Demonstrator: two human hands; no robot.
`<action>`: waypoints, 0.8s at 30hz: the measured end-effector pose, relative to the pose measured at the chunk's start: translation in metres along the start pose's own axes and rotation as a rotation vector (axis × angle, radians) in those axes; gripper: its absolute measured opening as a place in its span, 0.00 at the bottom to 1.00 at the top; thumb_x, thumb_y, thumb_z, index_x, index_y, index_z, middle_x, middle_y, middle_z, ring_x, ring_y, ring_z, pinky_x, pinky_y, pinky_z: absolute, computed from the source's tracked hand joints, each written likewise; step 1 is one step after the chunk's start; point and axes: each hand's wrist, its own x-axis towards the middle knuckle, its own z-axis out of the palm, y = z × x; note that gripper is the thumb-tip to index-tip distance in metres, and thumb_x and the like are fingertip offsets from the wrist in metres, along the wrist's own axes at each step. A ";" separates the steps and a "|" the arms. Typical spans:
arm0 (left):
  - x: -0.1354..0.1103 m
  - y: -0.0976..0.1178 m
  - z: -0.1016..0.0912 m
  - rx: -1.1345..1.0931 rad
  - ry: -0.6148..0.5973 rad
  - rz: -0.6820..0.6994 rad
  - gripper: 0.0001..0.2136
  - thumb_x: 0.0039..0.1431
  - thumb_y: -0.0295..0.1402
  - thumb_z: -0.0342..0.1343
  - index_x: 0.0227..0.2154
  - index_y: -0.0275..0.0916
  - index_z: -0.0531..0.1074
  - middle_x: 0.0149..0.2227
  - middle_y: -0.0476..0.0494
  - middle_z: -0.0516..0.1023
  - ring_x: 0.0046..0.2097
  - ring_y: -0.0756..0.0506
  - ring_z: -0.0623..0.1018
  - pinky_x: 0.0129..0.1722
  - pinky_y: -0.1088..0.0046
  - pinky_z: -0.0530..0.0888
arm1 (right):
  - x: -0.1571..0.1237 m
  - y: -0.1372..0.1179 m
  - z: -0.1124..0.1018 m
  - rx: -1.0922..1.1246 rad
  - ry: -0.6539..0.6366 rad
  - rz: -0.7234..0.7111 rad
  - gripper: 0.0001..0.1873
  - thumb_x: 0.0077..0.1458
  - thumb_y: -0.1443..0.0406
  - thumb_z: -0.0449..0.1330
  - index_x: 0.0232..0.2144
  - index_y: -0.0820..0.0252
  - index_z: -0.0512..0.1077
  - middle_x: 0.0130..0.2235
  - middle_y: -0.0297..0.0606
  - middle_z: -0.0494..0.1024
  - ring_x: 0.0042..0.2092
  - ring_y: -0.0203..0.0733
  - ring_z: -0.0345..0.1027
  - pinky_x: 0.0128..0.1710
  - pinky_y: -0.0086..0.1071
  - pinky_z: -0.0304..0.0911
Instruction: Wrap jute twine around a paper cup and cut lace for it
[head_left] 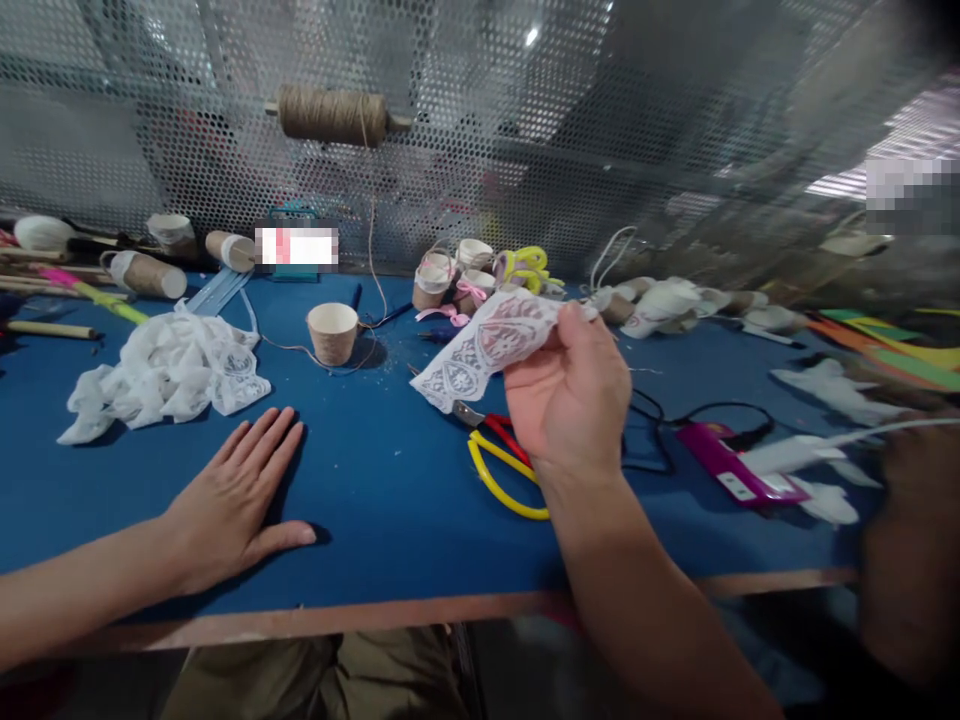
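Note:
My right hand (571,395) is raised over the blue table (390,500) with its fingers closed on a piece of white lace (484,345) that hangs to the left. Under that hand lie scissors with yellow and red handles (499,460). My left hand (236,495) rests flat on the table, palm down, fingers stretched out, holding nothing. A heap of white lace (169,375) lies just beyond it. A small paper cup (332,332) stands in the middle, with twine running up to a spool (334,115) on the mesh wall.
Several decorated cups with ribbons (465,278) cluster at the back. More cups and sticks (142,270) lie at the far left. A magenta tool with a black cable (724,465) and white scraps (825,395) lie at the right, near coloured paper (892,345).

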 end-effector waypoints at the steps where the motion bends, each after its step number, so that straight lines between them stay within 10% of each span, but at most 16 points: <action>1: 0.005 0.013 -0.002 -0.038 -0.009 0.000 0.43 0.51 0.58 0.41 0.61 0.28 0.48 0.63 0.27 0.50 0.63 0.31 0.50 0.59 0.49 0.52 | -0.001 0.000 0.002 -0.009 -0.004 0.003 0.06 0.53 0.66 0.54 0.25 0.53 0.68 0.31 0.32 0.73 0.40 0.40 0.70 0.35 0.36 0.68; 8: 0.071 0.115 -0.032 -0.727 -0.166 0.800 0.33 0.57 0.51 0.43 0.57 0.30 0.56 0.60 0.38 0.61 0.61 0.47 0.60 0.59 0.75 0.59 | 0.001 -0.002 0.002 -0.063 -0.035 0.000 0.05 0.52 0.66 0.54 0.25 0.52 0.68 0.28 0.31 0.73 0.38 0.40 0.71 0.35 0.36 0.68; 13: 0.073 0.098 -0.029 -0.292 -0.191 0.083 0.42 0.50 0.56 0.47 0.56 0.20 0.56 0.60 0.16 0.52 0.62 0.25 0.50 0.57 0.43 0.53 | 0.008 -0.009 -0.014 -0.130 -0.043 -0.086 0.04 0.50 0.63 0.58 0.25 0.54 0.66 0.25 0.29 0.71 0.40 0.41 0.71 0.36 0.36 0.68; 17: 0.068 0.102 -0.032 -0.643 -0.277 0.748 0.34 0.53 0.51 0.49 0.59 0.36 0.55 0.60 0.36 0.60 0.61 0.40 0.60 0.57 0.66 0.63 | 0.013 -0.009 -0.013 -0.143 -0.069 -0.095 0.06 0.49 0.61 0.59 0.25 0.54 0.65 0.25 0.29 0.69 0.41 0.41 0.70 0.39 0.37 0.67; 21: 0.087 0.111 -0.016 -0.376 -0.133 0.298 0.35 0.54 0.50 0.49 0.53 0.20 0.61 0.57 0.20 0.61 0.61 0.31 0.57 0.59 0.53 0.56 | 0.012 -0.012 -0.009 -0.178 -0.099 -0.104 0.08 0.47 0.60 0.60 0.25 0.54 0.65 0.26 0.28 0.70 0.38 0.38 0.70 0.41 0.37 0.66; 24: 0.102 0.112 0.000 -0.328 -0.138 0.276 0.39 0.50 0.54 0.49 0.55 0.22 0.58 0.59 0.22 0.58 0.61 0.30 0.56 0.59 0.51 0.56 | 0.009 -0.016 -0.010 -0.180 -0.086 -0.090 0.08 0.47 0.61 0.61 0.25 0.55 0.65 0.27 0.28 0.69 0.34 0.36 0.69 0.39 0.35 0.66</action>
